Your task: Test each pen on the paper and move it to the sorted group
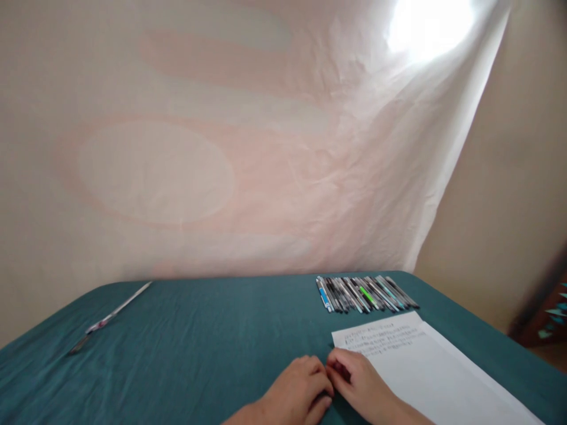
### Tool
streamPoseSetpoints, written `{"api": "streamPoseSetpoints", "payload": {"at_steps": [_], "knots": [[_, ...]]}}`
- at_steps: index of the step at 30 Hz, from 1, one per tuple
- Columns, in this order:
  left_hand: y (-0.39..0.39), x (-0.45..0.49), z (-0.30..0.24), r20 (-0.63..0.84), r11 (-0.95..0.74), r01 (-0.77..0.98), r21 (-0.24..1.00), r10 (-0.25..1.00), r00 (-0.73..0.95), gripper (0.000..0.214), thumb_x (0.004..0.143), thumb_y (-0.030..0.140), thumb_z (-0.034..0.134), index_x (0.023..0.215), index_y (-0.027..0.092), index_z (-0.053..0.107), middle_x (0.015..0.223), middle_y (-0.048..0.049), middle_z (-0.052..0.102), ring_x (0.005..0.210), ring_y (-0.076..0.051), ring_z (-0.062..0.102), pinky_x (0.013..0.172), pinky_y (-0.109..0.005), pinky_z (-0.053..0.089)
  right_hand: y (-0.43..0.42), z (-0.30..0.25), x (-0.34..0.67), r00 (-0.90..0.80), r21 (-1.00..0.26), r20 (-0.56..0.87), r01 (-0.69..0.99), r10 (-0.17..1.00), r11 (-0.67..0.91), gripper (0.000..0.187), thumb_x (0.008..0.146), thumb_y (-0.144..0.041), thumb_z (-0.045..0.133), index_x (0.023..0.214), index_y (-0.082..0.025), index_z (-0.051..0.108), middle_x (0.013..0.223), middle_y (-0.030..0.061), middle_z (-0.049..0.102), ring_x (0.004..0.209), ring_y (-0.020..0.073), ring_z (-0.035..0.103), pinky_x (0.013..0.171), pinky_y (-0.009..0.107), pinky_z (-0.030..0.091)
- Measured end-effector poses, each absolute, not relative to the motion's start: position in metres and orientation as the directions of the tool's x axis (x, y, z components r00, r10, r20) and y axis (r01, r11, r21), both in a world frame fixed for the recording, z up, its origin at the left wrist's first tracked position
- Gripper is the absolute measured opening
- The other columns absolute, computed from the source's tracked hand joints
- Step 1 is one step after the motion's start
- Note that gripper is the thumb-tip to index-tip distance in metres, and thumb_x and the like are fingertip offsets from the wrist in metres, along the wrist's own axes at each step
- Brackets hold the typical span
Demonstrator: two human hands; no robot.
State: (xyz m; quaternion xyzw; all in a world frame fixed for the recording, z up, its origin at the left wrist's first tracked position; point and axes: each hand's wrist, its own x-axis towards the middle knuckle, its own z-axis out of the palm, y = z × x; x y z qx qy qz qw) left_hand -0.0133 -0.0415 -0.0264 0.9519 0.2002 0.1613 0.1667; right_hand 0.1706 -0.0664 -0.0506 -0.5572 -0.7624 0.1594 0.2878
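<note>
My left hand (297, 391) and my right hand (361, 381) rest side by side on the teal tablecloth (199, 342) near the front edge, fingertips touching each other. Both hands have their fingers curled inward; whether anything is pinched between them is hidden. My right hand lies at the left edge of a white sheet of paper (425, 366) with several lines of writing at its top. Beyond the paper, a row of several pens (365, 293) lies side by side near the table's far edge.
A thin long pen-like stick (110, 316) lies at the far left of the table. A pale pink sheet (248, 147) hangs behind the table. A beige wall (509, 195) stands to the right, with a dark object (547, 313) at the right edge.
</note>
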Motion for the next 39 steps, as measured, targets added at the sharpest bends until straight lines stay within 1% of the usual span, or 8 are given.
{"api": "streamPoseSetpoints", "payload": {"at_steps": [5, 8, 12, 15, 19, 25, 33, 39], "knots": [[-0.041, -0.014, -0.025, 0.231, -0.863, 0.326, 0.387, 0.433, 0.871, 0.014, 0.08, 0.022, 0.05, 0.093, 0.023, 0.054, 0.096, -0.002, 0.054, 0.088, -0.015, 0.05, 0.081, -0.026, 0.039, -0.041, -0.033, 0.181, -0.086, -0.568, 0.321, 0.78, 0.943, 0.264, 0.025, 0.085, -0.033, 0.038, 0.074, -0.019, 0.055, 0.062, -0.0014, 0.058, 0.058, 0.0126, 0.054, 0.056, 0.022, 0.039], [-0.04, -0.014, -0.027, 0.235, -0.866, 0.32, 0.384, 0.427, 0.873, 0.014, 0.08, 0.022, 0.049, 0.093, 0.023, 0.054, 0.095, -0.0018, 0.054, 0.089, -0.015, 0.05, 0.081, -0.025, 0.039, -0.003, -0.022, 0.198, 0.066, -0.461, 0.272, 0.885, 0.96, 0.069, 0.026, 0.083, -0.037, 0.041, 0.091, -0.019, 0.056, 0.084, 0.0021, 0.063, 0.077, 0.0146, 0.059, 0.07, 0.022, 0.042], [-0.038, -0.014, -0.031, 0.232, -0.871, 0.321, 0.372, 0.422, 0.877, 0.015, 0.079, 0.022, 0.049, 0.093, 0.023, 0.055, 0.096, -0.002, 0.055, 0.088, -0.015, 0.05, 0.08, -0.026, 0.04, 0.053, -0.017, 0.226, 0.263, -0.394, 0.244, 0.906, 0.933, -0.152, 0.069, 0.072, -0.052, 0.05, 0.124, -0.007, 0.038, 0.125, 0.0198, 0.045, 0.116, 0.0291, 0.04, 0.093, 0.036, 0.031], [-0.038, -0.015, -0.032, 0.228, -0.871, 0.319, 0.374, 0.42, 0.879, 0.015, 0.079, 0.021, 0.05, 0.093, 0.023, 0.055, 0.096, -0.0021, 0.054, 0.088, -0.015, 0.051, 0.08, -0.026, 0.04, 0.083, -0.021, 0.242, 0.404, -0.357, 0.142, 0.872, 0.904, -0.334, 0.098, 0.064, -0.066, 0.049, 0.131, 0.002, 0.026, 0.131, 0.029, 0.034, 0.122, 0.0357, 0.032, 0.096, 0.043, 0.025], [-0.042, -0.018, -0.026, 0.232, -0.854, 0.333, 0.4, 0.445, 0.865, 0.014, 0.082, 0.022, 0.047, 0.094, 0.023, 0.054, 0.097, -0.0023, 0.053, 0.09, -0.015, 0.05, 0.082, -0.028, 0.039, 0.105, -0.032, 0.252, 0.518, -0.298, -0.006, 0.816, 0.855, -0.496, 0.118, 0.054, -0.082, 0.038, 0.136, 0.001, 0.015, 0.135, 0.0307, 0.026, 0.121, 0.0405, 0.031, 0.094, 0.05, 0.023], [-0.048, -0.018, -0.016, 0.22, -0.835, 0.353, 0.422, 0.472, 0.853, 0.016, 0.084, 0.024, 0.044, 0.095, 0.023, 0.055, 0.097, -0.0032, 0.052, 0.089, -0.016, 0.049, 0.082, -0.03, 0.039, 0.122, -0.043, 0.255, 0.564, -0.236, -0.097, 0.787, 0.82, -0.57, 0.123, 0.046, -0.087, 0.036, 0.139, -0.01, 0.01, 0.14, 0.0258, 0.016, 0.123, 0.045, 0.022, 0.091, 0.058, 0.02], [-0.047, -0.017, -0.016, 0.227, -0.838, 0.335, 0.431, 0.46, 0.859, 0.015, 0.084, 0.023, 0.044, 0.094, 0.023, 0.055, 0.097, -0.0033, 0.053, 0.089, -0.016, 0.049, 0.083, -0.03, 0.038, 0.122, -0.049, 0.257, 0.565, -0.221, -0.041, 0.799, 0.824, -0.559, 0.109, 0.056, -0.085, 0.025, 0.137, -0.012, 0.02, 0.14, 0.0232, 0.016, 0.123, 0.0435, 0.018, 0.092, 0.058, 0.015], [-0.047, -0.016, -0.016, 0.231, -0.831, 0.342, 0.438, 0.472, 0.851, 0.014, 0.084, 0.022, 0.045, 0.094, 0.023, 0.055, 0.096, -0.0026, 0.053, 0.088, -0.015, 0.05, 0.083, -0.029, 0.038, 0.127, -0.055, 0.247, 0.563, -0.232, -0.088, 0.791, 0.822, -0.567, 0.114, 0.052, -0.087, 0.026, 0.139, -0.015, 0.012, 0.142, 0.0233, 0.009, 0.121, 0.0473, 0.019, 0.089, 0.063, 0.014]]}}
